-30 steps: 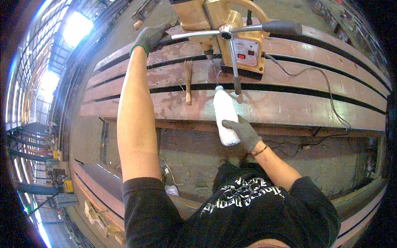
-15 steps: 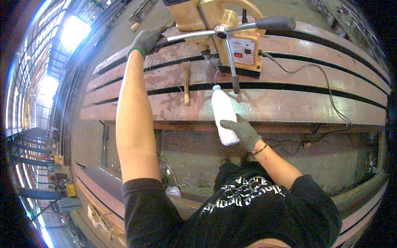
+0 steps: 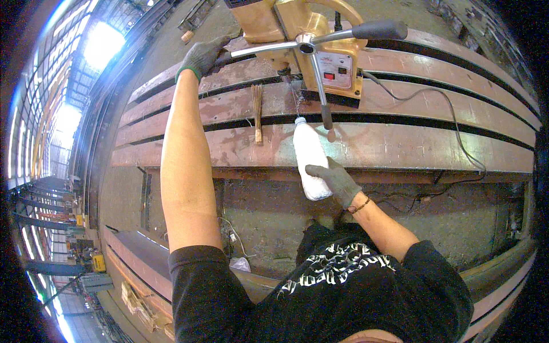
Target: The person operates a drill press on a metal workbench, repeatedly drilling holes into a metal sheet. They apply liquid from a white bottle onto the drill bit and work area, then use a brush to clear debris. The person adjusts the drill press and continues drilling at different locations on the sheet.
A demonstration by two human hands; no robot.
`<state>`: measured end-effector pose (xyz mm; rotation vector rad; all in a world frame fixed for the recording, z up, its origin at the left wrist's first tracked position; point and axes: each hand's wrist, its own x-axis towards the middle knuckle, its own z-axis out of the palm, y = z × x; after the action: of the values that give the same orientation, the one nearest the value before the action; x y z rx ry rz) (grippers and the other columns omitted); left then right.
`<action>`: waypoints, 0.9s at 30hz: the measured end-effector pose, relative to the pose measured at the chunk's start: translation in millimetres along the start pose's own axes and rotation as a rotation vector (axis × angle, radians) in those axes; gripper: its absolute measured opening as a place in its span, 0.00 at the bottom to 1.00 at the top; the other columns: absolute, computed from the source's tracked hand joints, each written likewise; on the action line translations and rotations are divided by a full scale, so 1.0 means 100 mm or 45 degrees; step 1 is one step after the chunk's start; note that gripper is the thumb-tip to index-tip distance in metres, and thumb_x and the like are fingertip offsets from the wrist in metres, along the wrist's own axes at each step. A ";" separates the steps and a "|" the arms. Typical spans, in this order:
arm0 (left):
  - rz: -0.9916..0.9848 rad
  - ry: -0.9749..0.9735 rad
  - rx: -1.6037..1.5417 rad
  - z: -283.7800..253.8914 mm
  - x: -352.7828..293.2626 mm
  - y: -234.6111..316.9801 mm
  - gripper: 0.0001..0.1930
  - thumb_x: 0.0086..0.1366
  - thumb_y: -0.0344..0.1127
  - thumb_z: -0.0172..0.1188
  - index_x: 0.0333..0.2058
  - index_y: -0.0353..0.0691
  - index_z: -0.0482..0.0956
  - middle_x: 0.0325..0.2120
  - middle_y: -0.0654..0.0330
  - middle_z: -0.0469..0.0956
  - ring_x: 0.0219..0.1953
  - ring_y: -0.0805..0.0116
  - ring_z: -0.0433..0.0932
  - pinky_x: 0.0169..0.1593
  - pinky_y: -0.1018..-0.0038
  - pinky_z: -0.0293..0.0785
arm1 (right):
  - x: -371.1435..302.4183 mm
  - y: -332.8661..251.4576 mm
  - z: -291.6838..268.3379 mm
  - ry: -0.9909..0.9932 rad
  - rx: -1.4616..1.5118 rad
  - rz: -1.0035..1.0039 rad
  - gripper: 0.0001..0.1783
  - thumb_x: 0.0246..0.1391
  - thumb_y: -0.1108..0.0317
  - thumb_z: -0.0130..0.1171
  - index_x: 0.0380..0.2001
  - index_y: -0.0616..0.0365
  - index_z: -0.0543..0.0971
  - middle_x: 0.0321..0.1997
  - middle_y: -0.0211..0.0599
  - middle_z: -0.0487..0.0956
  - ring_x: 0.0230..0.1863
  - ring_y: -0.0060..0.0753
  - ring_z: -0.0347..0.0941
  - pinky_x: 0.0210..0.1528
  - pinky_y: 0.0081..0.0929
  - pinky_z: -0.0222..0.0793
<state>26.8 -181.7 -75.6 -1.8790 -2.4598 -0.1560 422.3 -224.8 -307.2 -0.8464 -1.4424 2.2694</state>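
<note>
A gold-coloured magnetic drill press (image 3: 267, 33) stands on the reddish-brown steel beams (image 3: 229, 128). My left hand (image 3: 201, 60), in a grey glove with a green cuff, is closed around the end of one arm of its feed handle (image 3: 250, 51). Lower down, my gloved right hand (image 3: 341, 184) grips a white plastic bottle (image 3: 311, 150) near its base. The bottle leans with its mouth toward the drill's spindle (image 3: 284, 72), and a thin stream of liquid (image 3: 297, 102) runs between them. The cutting tip is too small to make out.
A bundle of thin sticks like a short brush (image 3: 257, 114) lies on the beams left of the bottle. The drill's black cable (image 3: 449, 108) loops across the right side and over the front edge. Dark gaps separate the beams. Wet patches surround the drill.
The bottle and my right hand have shifted very slightly right. The liquid stream at the bottle's mouth shows more distinctly. My left hand stays on the feed handle.
</note>
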 end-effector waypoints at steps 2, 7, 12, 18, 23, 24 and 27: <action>-0.003 -0.014 -0.001 0.02 0.01 -0.02 0.16 0.71 0.38 0.57 0.55 0.46 0.75 0.24 0.57 0.83 0.19 0.65 0.81 0.23 0.68 0.77 | 0.00 -0.02 0.00 -0.011 -0.014 -0.004 0.33 0.56 0.57 0.69 0.58 0.69 0.74 0.48 0.40 0.82 0.44 0.29 0.78 0.47 0.29 0.76; 0.084 -0.022 0.063 0.01 0.03 -0.01 0.14 0.71 0.40 0.58 0.52 0.46 0.75 0.23 0.57 0.83 0.18 0.66 0.80 0.24 0.68 0.78 | 0.02 0.00 0.01 -0.022 0.013 -0.052 0.35 0.55 0.57 0.69 0.59 0.70 0.73 0.49 0.40 0.81 0.45 0.29 0.78 0.47 0.29 0.76; 0.011 -0.013 0.016 0.07 0.01 -0.06 0.18 0.70 0.43 0.59 0.56 0.47 0.74 0.27 0.58 0.85 0.20 0.66 0.81 0.26 0.68 0.79 | -0.05 -0.11 0.03 -0.042 0.001 0.003 0.36 0.56 0.56 0.69 0.61 0.69 0.71 0.50 0.40 0.80 0.45 0.30 0.78 0.47 0.30 0.76; -0.317 -0.108 -0.349 0.08 0.04 -0.16 0.21 0.71 0.45 0.59 0.59 0.46 0.73 0.30 0.58 0.86 0.20 0.67 0.81 0.27 0.68 0.80 | 0.02 0.02 -0.01 -0.079 0.002 0.018 0.37 0.56 0.56 0.68 0.61 0.69 0.70 0.49 0.41 0.80 0.44 0.32 0.79 0.47 0.30 0.77; -0.115 -0.060 -0.024 0.00 -0.03 0.13 0.21 0.71 0.44 0.61 0.60 0.49 0.74 0.33 0.55 0.86 0.26 0.64 0.83 0.33 0.66 0.81 | 0.01 -0.01 -0.03 -0.063 0.045 0.040 0.35 0.56 0.57 0.69 0.60 0.68 0.70 0.49 0.41 0.80 0.44 0.33 0.79 0.47 0.31 0.77; -0.124 -0.062 -0.033 -0.01 -0.03 0.14 0.22 0.71 0.44 0.61 0.61 0.50 0.74 0.33 0.55 0.86 0.26 0.65 0.83 0.33 0.66 0.81 | 0.03 0.02 -0.04 -0.061 0.059 0.032 0.35 0.56 0.58 0.69 0.60 0.68 0.71 0.49 0.41 0.80 0.44 0.33 0.79 0.47 0.30 0.77; -0.124 -0.047 -0.060 0.03 -0.04 0.10 0.21 0.71 0.43 0.61 0.60 0.50 0.74 0.34 0.56 0.87 0.25 0.65 0.83 0.32 0.67 0.81 | 0.00 -0.05 -0.04 -0.078 0.014 0.110 0.35 0.56 0.58 0.69 0.60 0.68 0.71 0.49 0.41 0.80 0.44 0.32 0.79 0.47 0.30 0.77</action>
<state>37.3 -182.3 -78.1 -1.7956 -2.5964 -0.1858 424.2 -219.5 -303.9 -0.8589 -1.4448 2.3839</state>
